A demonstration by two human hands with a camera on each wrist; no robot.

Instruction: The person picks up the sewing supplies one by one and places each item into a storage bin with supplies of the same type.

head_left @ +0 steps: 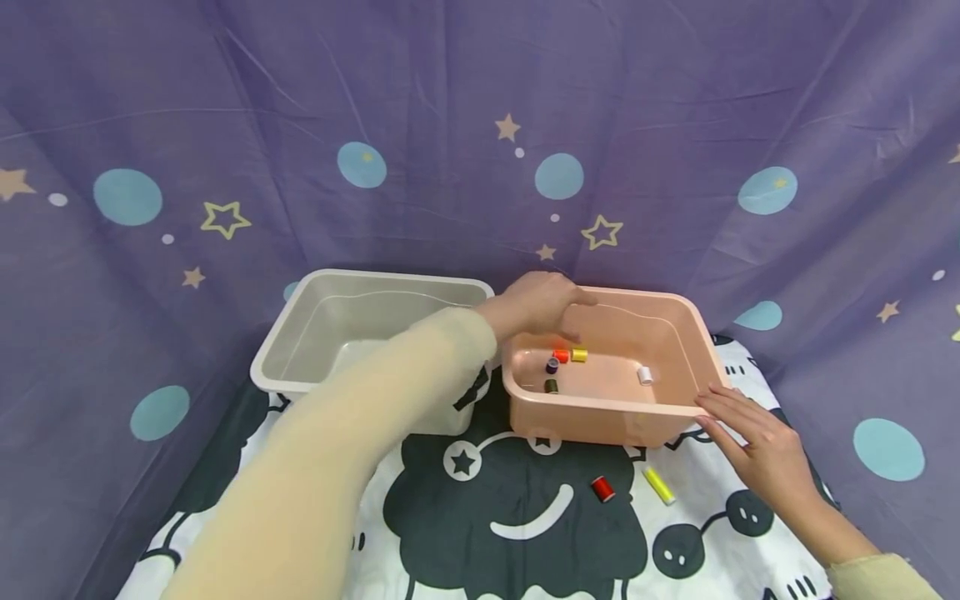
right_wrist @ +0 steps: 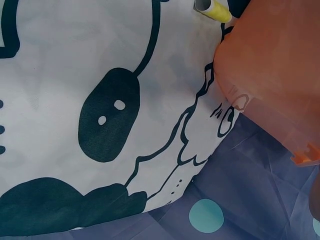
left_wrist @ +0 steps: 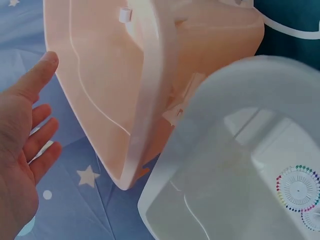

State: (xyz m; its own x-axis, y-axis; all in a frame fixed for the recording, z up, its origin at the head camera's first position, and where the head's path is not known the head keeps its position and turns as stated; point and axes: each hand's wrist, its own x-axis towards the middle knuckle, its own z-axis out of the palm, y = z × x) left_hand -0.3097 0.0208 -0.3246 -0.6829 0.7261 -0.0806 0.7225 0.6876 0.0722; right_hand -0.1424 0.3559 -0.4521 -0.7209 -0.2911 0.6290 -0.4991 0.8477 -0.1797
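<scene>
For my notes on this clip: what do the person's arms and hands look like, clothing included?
The left sleeve is long, plain and pale cream-yellow, ending in a cuff near the wrist. Only the end of the right sleeve shows, also pale yellowish, stopping short of the wrist. The left hand and right hand are bare: no gloves, rings or cables visible.

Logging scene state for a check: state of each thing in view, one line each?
Pink bin: open-topped, at least five spools inside
Gray bin: open-topped, pin wheels inside
Pin wheels: pins in place, one wheel partly cut off
Loose red spool: on its side, on cloth
Loose yellow spool: on its side, on cloth
Left hand: by pink bin's back left rim, contact unclear
Right hand: resting on pink bin's front right corner
</scene>
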